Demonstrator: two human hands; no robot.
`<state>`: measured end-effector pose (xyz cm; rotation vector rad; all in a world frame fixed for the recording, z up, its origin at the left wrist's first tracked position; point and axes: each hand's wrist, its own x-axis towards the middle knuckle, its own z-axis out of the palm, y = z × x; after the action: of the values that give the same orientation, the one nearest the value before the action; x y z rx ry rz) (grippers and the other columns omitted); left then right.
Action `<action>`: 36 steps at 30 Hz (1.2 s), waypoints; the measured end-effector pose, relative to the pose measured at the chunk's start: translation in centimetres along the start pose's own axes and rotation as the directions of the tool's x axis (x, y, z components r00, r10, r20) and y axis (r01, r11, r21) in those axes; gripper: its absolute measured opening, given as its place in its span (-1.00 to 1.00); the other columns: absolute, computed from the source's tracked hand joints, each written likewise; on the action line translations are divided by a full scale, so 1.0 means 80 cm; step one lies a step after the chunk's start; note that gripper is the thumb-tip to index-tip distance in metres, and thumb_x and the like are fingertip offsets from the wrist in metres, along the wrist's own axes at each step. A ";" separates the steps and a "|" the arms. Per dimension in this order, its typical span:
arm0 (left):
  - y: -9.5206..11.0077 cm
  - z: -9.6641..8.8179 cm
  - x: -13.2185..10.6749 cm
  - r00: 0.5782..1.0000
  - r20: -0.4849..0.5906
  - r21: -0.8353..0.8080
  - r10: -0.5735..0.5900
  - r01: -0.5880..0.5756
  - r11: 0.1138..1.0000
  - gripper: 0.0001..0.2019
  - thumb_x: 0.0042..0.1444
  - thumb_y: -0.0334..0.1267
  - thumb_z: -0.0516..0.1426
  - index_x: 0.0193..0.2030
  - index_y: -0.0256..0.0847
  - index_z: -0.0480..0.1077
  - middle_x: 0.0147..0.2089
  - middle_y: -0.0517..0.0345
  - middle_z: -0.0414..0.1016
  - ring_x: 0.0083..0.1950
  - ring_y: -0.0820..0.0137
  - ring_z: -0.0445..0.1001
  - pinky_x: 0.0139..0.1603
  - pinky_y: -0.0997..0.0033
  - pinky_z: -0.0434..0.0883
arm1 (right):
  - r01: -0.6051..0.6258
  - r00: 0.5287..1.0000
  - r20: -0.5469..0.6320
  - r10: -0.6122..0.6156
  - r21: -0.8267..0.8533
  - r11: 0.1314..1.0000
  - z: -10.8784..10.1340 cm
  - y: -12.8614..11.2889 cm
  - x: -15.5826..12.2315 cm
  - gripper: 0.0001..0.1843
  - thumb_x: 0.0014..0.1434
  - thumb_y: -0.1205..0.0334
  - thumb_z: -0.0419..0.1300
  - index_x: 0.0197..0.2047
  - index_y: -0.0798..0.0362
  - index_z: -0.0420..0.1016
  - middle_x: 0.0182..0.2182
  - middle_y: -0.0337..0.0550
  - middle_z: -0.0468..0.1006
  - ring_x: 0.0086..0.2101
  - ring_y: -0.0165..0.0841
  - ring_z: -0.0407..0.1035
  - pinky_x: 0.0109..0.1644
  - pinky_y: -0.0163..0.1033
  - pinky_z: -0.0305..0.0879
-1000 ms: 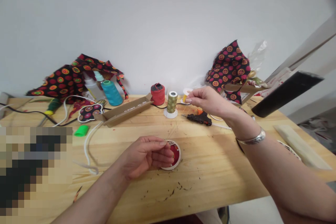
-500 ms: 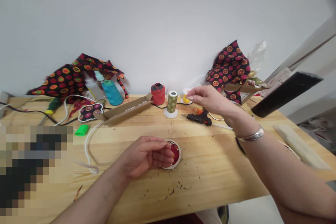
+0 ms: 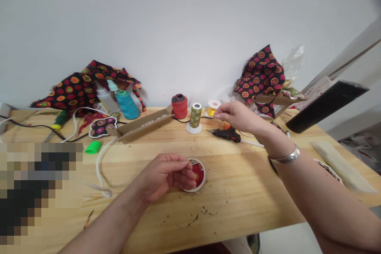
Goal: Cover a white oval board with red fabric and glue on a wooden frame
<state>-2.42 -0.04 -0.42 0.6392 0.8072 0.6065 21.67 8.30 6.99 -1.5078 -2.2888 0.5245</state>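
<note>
My left hand (image 3: pixel 171 176) is closed in a pinch of thumb and forefinger over a round ornament (image 3: pixel 201 174) with a pale openwork rim and red patterned fabric inside. It hides the ornament's left part. From these fingertips a fine thread (image 3: pixel 195 150), barely visible, leads upward. Higher on the right, my right hand (image 3: pixel 233 114) pinches the thread, its fingertips close to a spool of yellow thread (image 3: pixel 213 108). Below that hand lies a black glue gun (image 3: pixel 228 134). An olive thread spool (image 3: pixel 195 116) stands upright between the hands, further back.
Along the wall stand a red thread cone (image 3: pixel 179 107), a teal thread cone (image 3: pixel 127 105) and patterned fabric (image 3: pixel 262 75). A long cardboard box (image 3: pixel 145 124), a green cap (image 3: pixel 93 147) and a white cable (image 3: pixel 99 162) lie left. A black roll (image 3: pixel 326 107) leans right.
My right hand has shifted slightly down and right, and more of the yellow spool shows. The left hand keeps its pinch, almost unmoved over the ornament.
</note>
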 end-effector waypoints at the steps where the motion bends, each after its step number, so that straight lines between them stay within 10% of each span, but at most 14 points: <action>1: 0.000 0.000 0.000 1.000 0.000 0.003 0.003 -0.003 1.000 -0.89 -0.06 -0.34 0.26 -0.50 -0.38 0.52 -0.51 0.01 0.59 -0.48 0.27 0.58 -0.34 0.27 0.50 | -0.001 1.000 0.025 0.002 -0.032 0.999 -0.001 -0.002 -0.002 -0.77 0.12 0.24 0.05 -0.45 0.13 0.47 -0.57 -0.24 0.40 -0.53 -0.45 0.21 -0.43 -0.32 0.09; 6: 0.001 0.000 0.000 1.000 0.001 0.007 0.018 -0.018 1.000 -0.89 -0.06 -0.34 0.25 -0.51 -0.37 0.52 -0.52 0.02 0.59 -0.50 0.31 0.56 -0.36 0.30 0.48 | -0.057 0.994 0.074 0.078 -0.251 0.966 -0.006 -0.009 -0.016 -0.77 -0.07 0.47 0.15 -0.69 0.10 0.37 -0.69 -0.16 0.39 -0.60 -0.40 0.22 -0.47 -0.27 0.02; 11: -0.001 0.000 -0.001 1.000 0.006 0.011 0.018 -0.018 1.000 -0.90 -0.09 -0.34 0.26 -0.51 -0.36 0.52 -0.53 0.02 0.58 -0.52 0.33 0.55 -0.37 0.32 0.48 | -0.072 0.997 -0.031 0.066 -0.352 0.933 0.010 -0.034 -0.028 -0.79 0.02 0.51 0.09 -0.50 0.10 0.49 -0.50 -0.01 0.53 -0.44 -0.27 0.37 -0.38 -0.23 0.10; 15: -0.001 0.001 -0.002 1.000 0.002 0.019 0.016 -0.016 1.000 -0.90 -0.10 -0.34 0.27 -0.51 -0.37 0.53 -0.53 0.02 0.57 -0.53 0.35 0.53 -0.36 0.31 0.48 | 0.165 0.982 0.075 -0.172 0.093 0.982 0.041 -0.058 -0.032 -0.73 0.25 0.29 0.00 -0.18 0.05 0.54 -0.20 -0.09 0.60 -0.23 -0.32 0.44 -0.17 -0.26 0.27; 19: 0.000 0.002 -0.001 1.000 -0.009 0.029 0.018 -0.017 0.999 -0.89 -0.09 -0.33 0.27 -0.47 -0.37 0.54 -0.51 0.03 0.57 -0.52 0.37 0.52 -0.34 0.28 0.48 | 0.123 0.930 0.264 -0.254 0.426 0.896 0.062 -0.068 -0.037 -0.66 0.25 0.25 0.03 0.03 0.14 0.45 0.02 -0.03 0.49 -0.03 -0.34 0.38 0.05 -0.27 0.25; 25: 0.000 0.003 -0.001 1.000 0.000 0.041 0.027 -0.027 0.999 -0.86 -0.08 -0.30 0.27 -0.45 -0.37 0.55 -0.56 0.04 0.55 -0.52 0.37 0.49 -0.35 0.28 0.47 | 0.063 0.864 0.415 -0.283 0.470 0.880 0.063 -0.066 -0.038 -0.71 0.15 0.33 0.14 -0.05 0.11 0.51 -0.24 -0.15 0.62 -0.26 -0.38 0.46 -0.16 -0.33 0.32; 36: 0.000 0.001 0.000 1.000 -0.004 0.014 -0.008 0.008 1.000 -0.87 -0.04 -0.31 0.24 -0.44 -0.38 0.55 -0.51 0.03 0.59 -0.53 0.38 0.53 -0.37 0.34 0.49 | 0.168 0.924 0.307 -0.229 0.212 0.963 0.065 -0.072 -0.038 -0.84 0.08 0.48 0.14 -0.36 0.15 0.56 -0.45 -0.18 0.57 -0.43 -0.46 0.36 -0.34 -0.39 0.21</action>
<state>-2.37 -0.09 -0.39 0.6469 0.8185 0.5953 15.72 2.83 4.98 -1.1529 -2.5218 0.9605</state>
